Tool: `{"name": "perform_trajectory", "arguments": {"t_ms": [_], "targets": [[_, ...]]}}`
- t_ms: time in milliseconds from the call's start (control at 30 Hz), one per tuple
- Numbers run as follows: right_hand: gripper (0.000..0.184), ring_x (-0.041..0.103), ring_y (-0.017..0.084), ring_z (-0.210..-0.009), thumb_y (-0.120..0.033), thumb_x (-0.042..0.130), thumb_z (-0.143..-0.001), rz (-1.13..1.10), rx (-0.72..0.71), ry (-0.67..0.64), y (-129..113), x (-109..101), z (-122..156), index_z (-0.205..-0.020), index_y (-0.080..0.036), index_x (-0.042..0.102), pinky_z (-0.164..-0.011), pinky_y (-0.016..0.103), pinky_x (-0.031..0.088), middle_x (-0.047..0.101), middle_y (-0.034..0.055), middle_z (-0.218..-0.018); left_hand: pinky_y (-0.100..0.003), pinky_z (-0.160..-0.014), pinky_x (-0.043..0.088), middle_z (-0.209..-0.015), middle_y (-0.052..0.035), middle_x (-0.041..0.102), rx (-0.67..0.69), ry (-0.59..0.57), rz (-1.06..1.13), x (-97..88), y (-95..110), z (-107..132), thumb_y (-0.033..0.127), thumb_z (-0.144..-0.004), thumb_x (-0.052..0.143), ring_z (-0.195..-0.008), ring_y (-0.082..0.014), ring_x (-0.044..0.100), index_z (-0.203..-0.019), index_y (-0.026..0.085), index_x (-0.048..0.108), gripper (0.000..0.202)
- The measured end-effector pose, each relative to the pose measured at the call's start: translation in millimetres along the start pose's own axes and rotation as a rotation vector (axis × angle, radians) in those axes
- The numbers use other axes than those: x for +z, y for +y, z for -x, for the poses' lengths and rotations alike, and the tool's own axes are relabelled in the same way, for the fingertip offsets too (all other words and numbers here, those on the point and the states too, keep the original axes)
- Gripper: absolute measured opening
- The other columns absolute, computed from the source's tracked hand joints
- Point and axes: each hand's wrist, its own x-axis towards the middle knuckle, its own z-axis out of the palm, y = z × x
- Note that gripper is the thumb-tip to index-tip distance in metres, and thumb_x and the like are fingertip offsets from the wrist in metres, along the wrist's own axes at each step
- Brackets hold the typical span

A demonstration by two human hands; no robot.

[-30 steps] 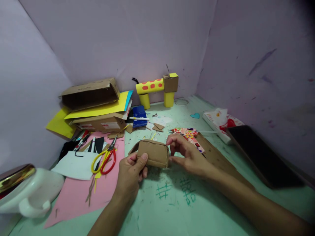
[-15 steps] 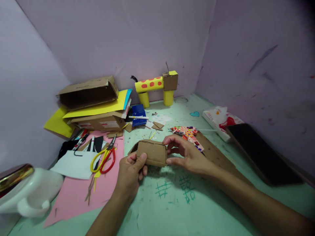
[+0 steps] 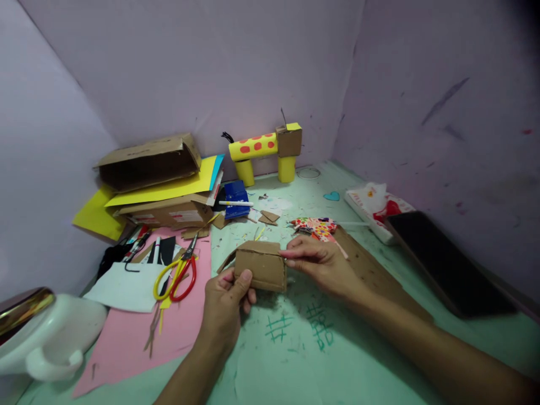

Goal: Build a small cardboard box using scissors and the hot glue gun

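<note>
A small folded brown cardboard piece (image 3: 260, 267) is held just above the green table (image 3: 295, 360), near its middle. My left hand (image 3: 225, 306) grips its lower left corner, thumb on the front face. My right hand (image 3: 323, 265) pinches its upper right edge with closed fingers. A flap of the cardboard sticks out to the left behind my left hand.
Red-and-yellow scissors (image 3: 177, 275) lie on pink paper (image 3: 139, 332) at left. Cardboard boxes with yellow sheets (image 3: 160, 185) are stacked behind. A yellow spotted tube figure (image 3: 264, 152) stands by the wall. A dark tablet (image 3: 447, 264), tissue pack (image 3: 375, 205) and white kettle (image 3: 46, 337) lie about.
My right hand's fingers have closed from a loose hold round the cardboard's right end to a pinch on its top right edge. The piece has shifted slightly left and turned flatter.
</note>
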Motion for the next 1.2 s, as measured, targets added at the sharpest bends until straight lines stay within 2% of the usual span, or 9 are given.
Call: {"name": "perform_trajectory", "arguments": {"t_ms": [200, 333, 433, 600, 1200], "targets": [[0.027, 0.063, 0.016, -0.076, -0.012, 0.069, -0.073, 0.009, -0.032, 0.008, -4, 2, 2, -0.087, -0.033, 0.079, -0.075, 0.035, 0.053, 0.068, 0.0020, -0.080, -0.014, -0.035, 0.023, -0.038, 0.0035, 0.053, -0.003, 0.007, 0.012, 1.0, 2, 0, 0.047, -0.056, 0.080, -0.031, -0.0025, 0.037, -0.053, 0.015, 0.053, 0.043], [0.033, 0.063, 0.018, -0.084, -0.011, 0.070, -0.071, 0.014, -0.004, -0.084, -10, 1, 2, -0.097, -0.030, 0.077, -0.073, 0.035, 0.056, 0.065, 0.0047, -0.094, -0.015, -0.035, 0.024, -0.039, 0.0034, 0.054, -0.008, 0.019, 0.032, 1.7, 4, -2, 0.047, -0.055, 0.081, -0.031, -0.0030, 0.038, -0.056, 0.014, 0.055, 0.042], [0.037, 0.063, 0.017, -0.083, -0.013, 0.071, -0.070, -0.020, 0.041, -0.128, -12, 2, 3, -0.103, -0.029, 0.074, -0.068, 0.033, 0.058, 0.060, 0.0048, -0.100, -0.015, -0.034, 0.023, -0.039, 0.0036, 0.054, -0.022, 0.022, 0.043, 1.3, 4, -4, 0.047, -0.054, 0.081, -0.031, -0.0033, 0.038, -0.058, 0.014, 0.056, 0.042], [0.037, 0.062, 0.017, -0.085, -0.012, 0.069, -0.073, 0.016, -0.024, -0.109, -9, 4, 4, -0.105, -0.030, 0.073, -0.071, 0.033, 0.058, 0.059, 0.0048, -0.100, -0.015, -0.034, 0.023, -0.038, 0.0037, 0.053, -0.036, 0.016, 0.051, 0.9, 3, -4, 0.048, -0.054, 0.080, -0.030, -0.0033, 0.037, -0.058, 0.014, 0.056, 0.042], [0.034, 0.061, 0.018, -0.085, -0.013, 0.066, -0.075, 0.103, -0.079, -0.086, -11, 6, 7, -0.105, -0.028, 0.072, -0.072, 0.033, 0.058, 0.059, 0.0053, -0.099, -0.016, -0.034, 0.024, -0.038, 0.0033, 0.054, -0.034, 0.012, 0.044, 1.0, 2, -2, 0.048, -0.055, 0.081, -0.030, -0.0039, 0.038, -0.056, 0.015, 0.055, 0.042]]}}
